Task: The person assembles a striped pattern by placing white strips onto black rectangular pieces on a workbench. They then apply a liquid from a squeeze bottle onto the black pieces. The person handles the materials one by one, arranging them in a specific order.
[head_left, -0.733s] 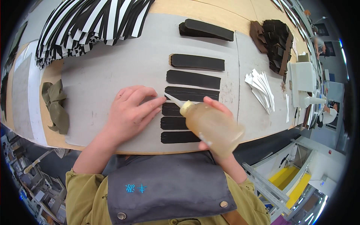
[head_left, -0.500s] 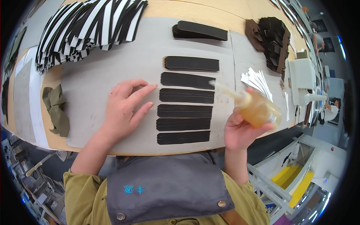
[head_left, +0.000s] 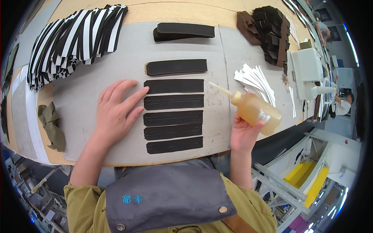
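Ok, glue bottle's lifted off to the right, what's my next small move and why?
Probably swing the glue bottle back so its nozzle points at the top black strip; the left hand lies flat beside the row, and the right hand holds the bottle clear.

The grey mat (head_left: 85, 105) on the workbench (head_left: 186, 11) has bare room between the fanned black-and-white strips (head_left: 74, 35) at the far left corner and the left hand (head_left: 114, 112). Six black strips (head_left: 174, 110) fill the middle. The right hand (head_left: 243, 134) holds a glue bottle (head_left: 256, 112) near the front edge, beside white paper strips (head_left: 256, 79).
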Available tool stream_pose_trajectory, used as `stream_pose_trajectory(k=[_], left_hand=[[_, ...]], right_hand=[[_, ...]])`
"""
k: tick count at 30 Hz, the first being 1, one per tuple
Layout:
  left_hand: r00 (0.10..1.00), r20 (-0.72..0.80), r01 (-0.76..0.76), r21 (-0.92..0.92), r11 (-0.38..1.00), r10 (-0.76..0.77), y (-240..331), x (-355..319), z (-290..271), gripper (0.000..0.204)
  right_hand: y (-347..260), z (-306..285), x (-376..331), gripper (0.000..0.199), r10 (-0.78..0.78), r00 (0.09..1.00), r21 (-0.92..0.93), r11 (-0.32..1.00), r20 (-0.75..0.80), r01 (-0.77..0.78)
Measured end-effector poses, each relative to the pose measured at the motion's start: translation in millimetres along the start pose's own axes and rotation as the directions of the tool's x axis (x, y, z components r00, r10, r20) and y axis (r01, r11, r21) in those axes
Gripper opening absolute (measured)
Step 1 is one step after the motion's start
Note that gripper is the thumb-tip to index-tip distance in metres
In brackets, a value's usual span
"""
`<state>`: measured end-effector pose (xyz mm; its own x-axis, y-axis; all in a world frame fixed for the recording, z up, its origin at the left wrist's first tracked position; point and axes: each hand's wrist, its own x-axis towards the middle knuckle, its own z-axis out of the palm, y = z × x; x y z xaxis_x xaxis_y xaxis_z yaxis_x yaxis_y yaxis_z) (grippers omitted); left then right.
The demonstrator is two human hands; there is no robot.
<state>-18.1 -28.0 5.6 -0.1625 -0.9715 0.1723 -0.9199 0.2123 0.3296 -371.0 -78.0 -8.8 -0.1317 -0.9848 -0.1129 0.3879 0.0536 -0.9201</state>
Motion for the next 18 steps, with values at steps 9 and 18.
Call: stream_pose_trajectory(k=[9, 18], left_hand=[[0.994, -0.103, -0.033, -0.054, 0.998, 0.027, -4.5, -1.7, 4.1, 0.037], [0.994, -0.103, -0.032, -0.058, 0.998, 0.026, -3.4, -0.7, 2.5, 0.035]], right_hand=[[5.7, 15.2, -13.1, 0.119, -0.193, 0.969, -0.388, 0.890, 0.154, 0.239], [13.1, 20.5, -15.0, 0.119, -0.280, 0.921, -0.519, 0.764, 0.270, 0.384]])
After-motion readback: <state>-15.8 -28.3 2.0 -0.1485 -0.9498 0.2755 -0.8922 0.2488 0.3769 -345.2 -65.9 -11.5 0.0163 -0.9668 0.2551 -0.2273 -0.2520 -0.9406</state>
